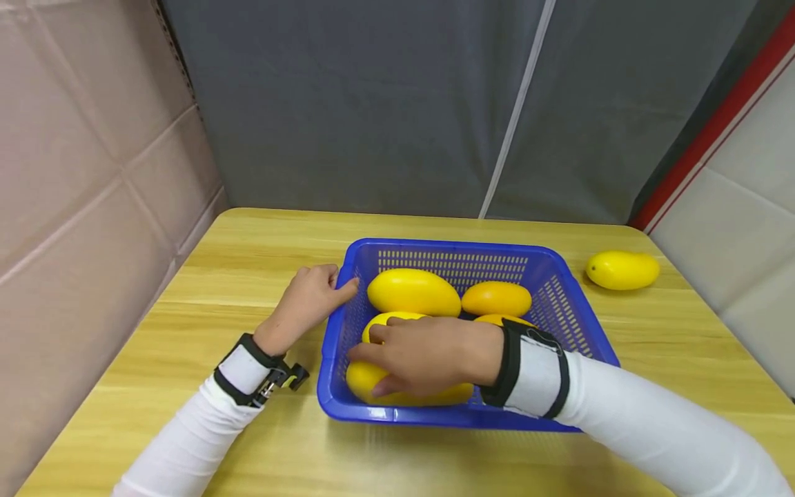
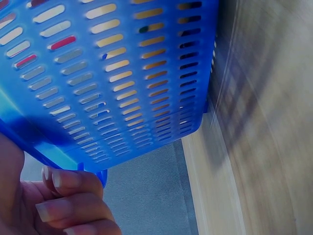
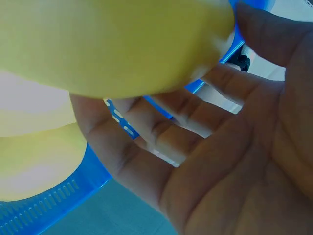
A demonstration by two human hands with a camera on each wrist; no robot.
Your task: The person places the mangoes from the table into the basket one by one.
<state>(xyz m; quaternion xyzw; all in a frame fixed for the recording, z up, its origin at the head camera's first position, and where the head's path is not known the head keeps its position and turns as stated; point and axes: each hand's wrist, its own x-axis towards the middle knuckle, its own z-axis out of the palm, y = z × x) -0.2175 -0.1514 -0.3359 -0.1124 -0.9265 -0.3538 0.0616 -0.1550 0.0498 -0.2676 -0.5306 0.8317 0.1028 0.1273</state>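
A blue slotted plastic basket (image 1: 349, 266) stands on the table, holding several yellow mangoes. My left hand (image 1: 310, 300) grips its left rim, with the thumb over the edge. In the left wrist view, the curled fingers (image 2: 73, 196) are at the rim, beside the slotted wall. Inside the basket my right hand (image 1: 428, 352) holds the front-left mango (image 1: 444, 396). The right wrist view has the thumb at one end of this mango (image 3: 122, 44) and the fingers curving behind it. A large mango (image 1: 413, 291) and a smaller orange-yellow mango (image 1: 497, 299) lie at the back.
One more mango (image 1: 623, 269) lies on the wooden table (image 1: 261, 241), right of the basket. A grey curtain (image 1: 373, 110) hangs behind the table. Pale padded walls (image 1: 81, 159) flank it on both sides. The right forearm covers the basket's front right corner.
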